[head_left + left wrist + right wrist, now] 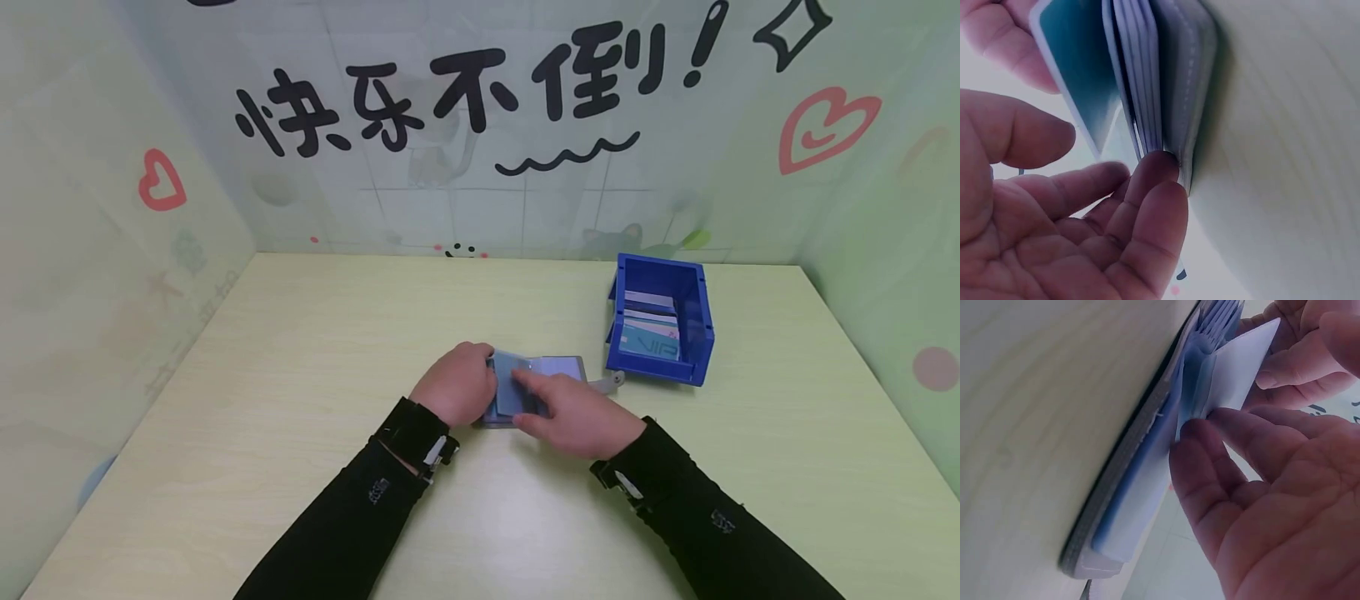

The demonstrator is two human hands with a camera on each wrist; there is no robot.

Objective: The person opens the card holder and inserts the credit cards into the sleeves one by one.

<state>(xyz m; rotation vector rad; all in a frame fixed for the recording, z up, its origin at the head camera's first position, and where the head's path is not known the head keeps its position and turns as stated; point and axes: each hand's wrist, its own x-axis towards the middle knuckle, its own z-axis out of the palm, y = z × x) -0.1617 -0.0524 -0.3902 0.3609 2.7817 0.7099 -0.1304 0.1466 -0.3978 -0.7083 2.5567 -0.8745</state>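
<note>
A small card holder [562, 364] lies opened on the table, its clear and bluish leaves fanned in the middle. One teal leaf [1079, 69] stands up at an angle beside the stacked leaves, with the stitched grey cover [1194, 69] behind. My left hand [457, 385] is at the holder's left end; its fingertips touch the edges of the leaves and cover, thumb held apart. From the right, my right hand [577, 414] reaches over the leaves. Its fingertips touch the foot of the raised leaf [1241, 369], thumb away from the other fingers. A strap with a snap [609, 382] extends rightward.
A blue plastic bin [697, 333] stands behind and to the right, close to the strap. Several cards [649, 337] lie in it, the front one marked VIP. Printed panels [450, 208] wall the pale wooden table [337, 333] at the back and both sides.
</note>
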